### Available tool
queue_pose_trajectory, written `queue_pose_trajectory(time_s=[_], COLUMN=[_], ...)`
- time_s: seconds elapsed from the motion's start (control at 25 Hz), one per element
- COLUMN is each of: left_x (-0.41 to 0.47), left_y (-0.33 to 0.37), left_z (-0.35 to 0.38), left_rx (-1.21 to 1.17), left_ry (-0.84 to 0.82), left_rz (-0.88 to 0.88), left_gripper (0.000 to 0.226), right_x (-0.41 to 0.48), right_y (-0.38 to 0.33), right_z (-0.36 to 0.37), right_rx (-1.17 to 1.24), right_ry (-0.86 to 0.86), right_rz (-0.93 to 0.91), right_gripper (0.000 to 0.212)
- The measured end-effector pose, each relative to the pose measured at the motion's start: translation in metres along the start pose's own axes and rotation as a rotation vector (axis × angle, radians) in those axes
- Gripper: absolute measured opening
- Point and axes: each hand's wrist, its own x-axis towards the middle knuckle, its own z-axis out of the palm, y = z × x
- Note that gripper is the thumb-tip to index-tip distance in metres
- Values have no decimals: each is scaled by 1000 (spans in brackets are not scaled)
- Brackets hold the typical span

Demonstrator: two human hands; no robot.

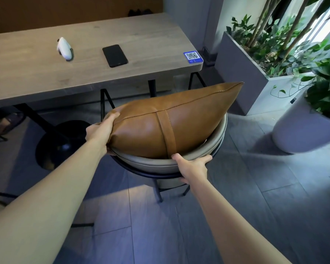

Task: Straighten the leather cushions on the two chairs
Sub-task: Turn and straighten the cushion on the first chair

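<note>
A brown leather cushion (171, 121) with a vertical strap down its middle stands on edge in a round grey chair (152, 164), leaning on the curved backrest, its right corner pointing up toward the table. My left hand (101, 130) grips the cushion's left end. My right hand (192, 165) holds the chair's backrest rim just below the strap, thumb touching the cushion's lower edge. Only this one chair with a cushion is in view.
A wooden table (36, 77) stands beyond the chair, bearing a black phone (114, 55), a white device (64, 48) and a QR-code sign (193, 57). A black round stool (59, 143) sits under the table. Grey planters (242, 77) with green plants fill the right side.
</note>
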Motion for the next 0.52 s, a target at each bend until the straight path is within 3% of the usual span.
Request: queue_pose_trajectory(time_s=[0.08,0.2,0.28,0.44,0.52], left_x=[-7,-20,-33,-103,-136], left_y=[-1,3,12,-14,-47], left_z=[5,14,16,41,72], left_rx=[168,662,804,976,1227], left_ry=[120,358,408,121,-29], left_rz=[122,575,862,1153,1171], left_gripper=[89,60,46,74,100], right_x=[1,1,1,-2,4], right_y=[-2,-3,-5,5,11], right_z=[0,-3,-5,-18,-42], right_rx=[3,19,32,-38,-78], right_ry=[2,-9,-41,-203,-273], right_rz=[10,4,3,-40,-99], right_gripper=[111,103,99,113,99])
